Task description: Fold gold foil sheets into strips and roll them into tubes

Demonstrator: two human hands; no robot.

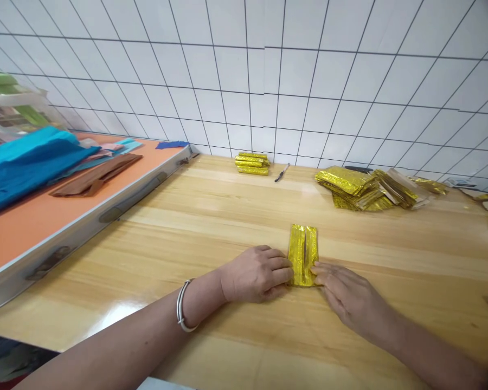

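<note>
Gold foil (297, 252) lies folded on the table (203, 230). Our left hand (260, 273) and right hand (352, 298) touch opposite edges; we cannot tell whether either grips.

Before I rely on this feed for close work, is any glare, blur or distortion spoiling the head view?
Head view: a white glare patch on the wooden table at lower left, away from the gold foil piece; the white rack at far left looks blurred; lines on the tiled wall splay outward and break in small steps; the right-hand corners darken.
</note>
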